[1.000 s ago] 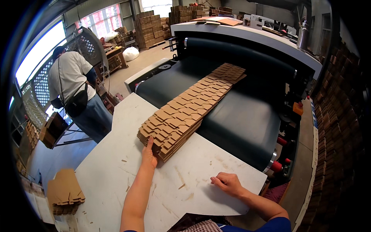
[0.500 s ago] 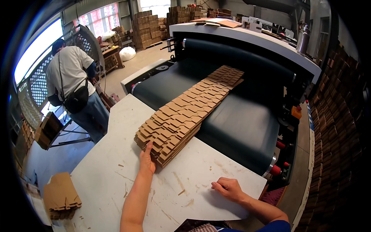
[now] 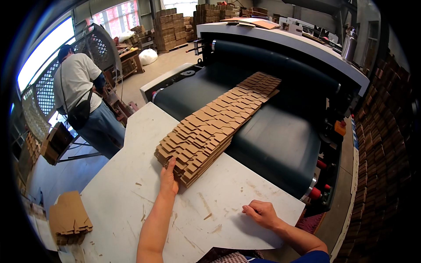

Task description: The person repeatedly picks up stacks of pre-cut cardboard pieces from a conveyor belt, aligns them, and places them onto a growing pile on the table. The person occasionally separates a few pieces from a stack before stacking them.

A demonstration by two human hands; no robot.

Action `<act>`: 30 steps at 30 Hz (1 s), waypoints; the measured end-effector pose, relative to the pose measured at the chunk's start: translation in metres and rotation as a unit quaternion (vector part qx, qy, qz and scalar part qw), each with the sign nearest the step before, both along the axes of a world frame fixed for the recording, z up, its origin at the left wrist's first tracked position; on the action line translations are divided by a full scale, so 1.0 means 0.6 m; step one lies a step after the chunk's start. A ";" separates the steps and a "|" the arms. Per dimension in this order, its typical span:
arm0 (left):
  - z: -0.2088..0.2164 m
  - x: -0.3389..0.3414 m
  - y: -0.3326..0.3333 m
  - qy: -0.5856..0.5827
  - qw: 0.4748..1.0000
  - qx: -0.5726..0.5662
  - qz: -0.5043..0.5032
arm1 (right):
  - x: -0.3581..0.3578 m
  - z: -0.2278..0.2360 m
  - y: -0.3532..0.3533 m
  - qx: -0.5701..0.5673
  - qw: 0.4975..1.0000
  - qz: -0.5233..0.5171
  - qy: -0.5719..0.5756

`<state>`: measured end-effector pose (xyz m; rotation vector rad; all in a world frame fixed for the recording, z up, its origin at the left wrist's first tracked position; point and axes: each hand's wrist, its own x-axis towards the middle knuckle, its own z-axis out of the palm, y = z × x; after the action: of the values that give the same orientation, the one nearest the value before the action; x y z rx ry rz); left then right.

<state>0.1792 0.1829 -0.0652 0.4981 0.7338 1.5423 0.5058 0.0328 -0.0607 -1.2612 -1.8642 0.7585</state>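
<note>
Head view, watched from my remote station. I have the row of cardboard pieces [image 3: 215, 122] running diagonally: near end on the white table [image 3: 127, 179], remainder on the dark belt [image 3: 280, 140] of the machine, far end close to the dark roller [image 3: 272, 59]. Pieces are brown, notched, overlapping like shingles; the near end is heaped several layers deep.

Left hand [image 3: 168, 180]: in contact with the near end of the row, thumb pointing up along its edge. Fingers are partly hidden, so I cannot tell whether they grasp the pieces or only press against them.

Right hand [image 3: 262, 213]: fingers curled into a loose fist, over the right part of the table, well apart from the row. I cannot tell whether it touches the tabletop.

Surroundings: I log a smaller cardboard stack [image 3: 70, 215] at the table's left edge and thin scraps [image 3: 208, 216] scattered between the hands. Beyond the table, at left, a co-worker [image 3: 78, 83] in a light shirt stands turned away, black bag [image 3: 80, 112] at the hip. A metal flask [image 3: 349, 45] stands upright on the machine's top, toward the right.
</note>
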 end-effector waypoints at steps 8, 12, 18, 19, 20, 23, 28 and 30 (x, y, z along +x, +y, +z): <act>-0.003 0.001 0.003 -0.001 1.000 0.006 -0.001 | 0.002 -0.002 -0.001 -0.006 1.000 -0.001 0.010; -0.001 0.001 0.001 0.003 1.000 0.003 0.003 | 0.002 0.002 0.000 -0.006 1.000 0.002 0.006; -0.003 0.003 0.002 0.004 1.000 0.000 0.005 | 0.004 0.003 -0.001 -0.008 1.000 0.002 0.008; -0.004 0.002 0.002 0.004 1.000 0.002 0.002 | 0.004 0.003 -0.001 -0.011 1.000 0.003 0.006; -0.005 0.001 0.002 0.003 1.000 0.005 0.000 | 0.005 0.003 -0.001 -0.013 1.000 0.004 0.004; -0.003 0.006 0.003 -0.002 1.000 0.000 -0.004 | 0.008 0.006 -0.002 -0.015 1.000 -0.002 0.017; -0.006 0.001 0.010 -0.015 1.000 -0.008 -0.001 | 0.016 0.044 0.043 -0.064 0.995 -0.027 0.069; 0.000 0.001 0.003 -0.012 1.000 -0.005 0.003 | 0.026 0.079 0.114 0.051 0.998 -0.029 -0.025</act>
<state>0.1795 0.1849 -0.0651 0.4704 0.7249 1.5467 0.5217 0.1012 -0.0132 -1.2740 -1.8737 0.5976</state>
